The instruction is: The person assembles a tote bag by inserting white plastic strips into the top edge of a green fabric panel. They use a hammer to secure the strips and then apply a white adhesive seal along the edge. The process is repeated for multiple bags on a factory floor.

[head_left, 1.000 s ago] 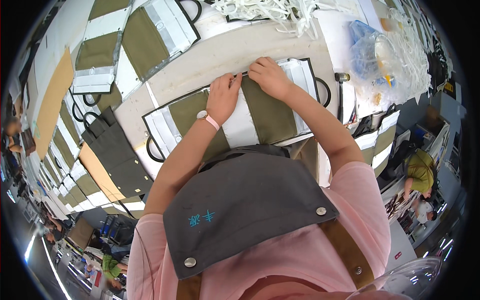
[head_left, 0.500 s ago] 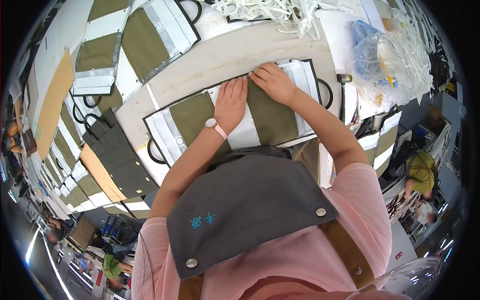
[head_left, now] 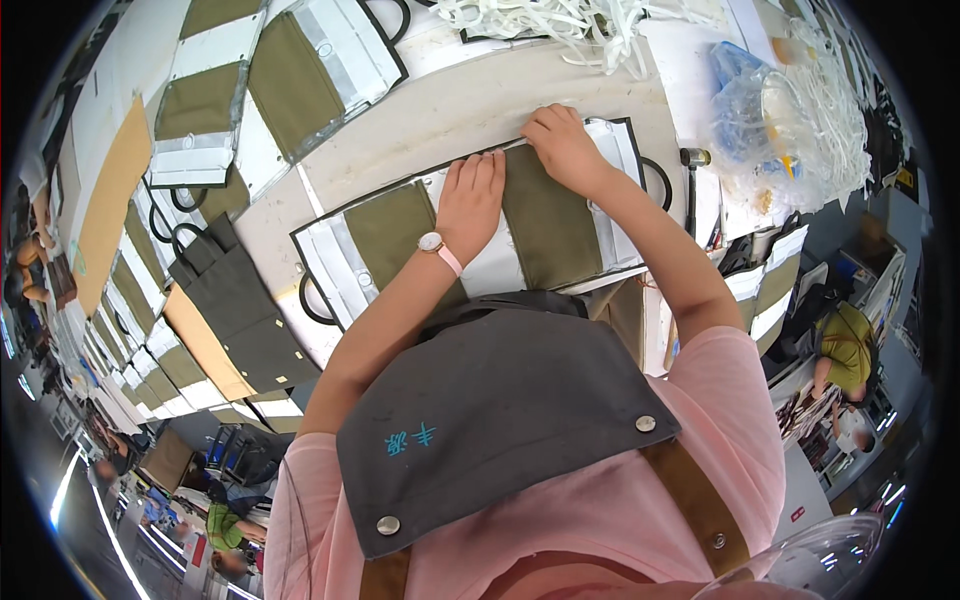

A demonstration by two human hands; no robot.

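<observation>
In front of me lies an unfolded bag (head_left: 550,220) with olive and white sections, dark edging and a black loop handle at each end. My left hand (head_left: 470,203) rests on its middle, palm down. The fingers lie stretched toward the far edge and hold nothing. To the right of it, my right hand (head_left: 566,147) is at the far edge, its fingers bent down and closed over the dark edging. The fingertips are partly hidden, and the bag's near edge runs behind my apron (head_left: 500,400).
A hammer (head_left: 691,190) lies right of the bag. Beyond it are clear plastic bags (head_left: 765,115) and a heap of white strips (head_left: 560,25). More olive and white pieces (head_left: 295,85) lie at the far left, with a dark bag (head_left: 235,300) nearer. Other people work in the background.
My right hand has slid right along the far edge, away from the left, and its fingers have bent more. My left hand stays on the bag's middle. The view has shifted slightly.
</observation>
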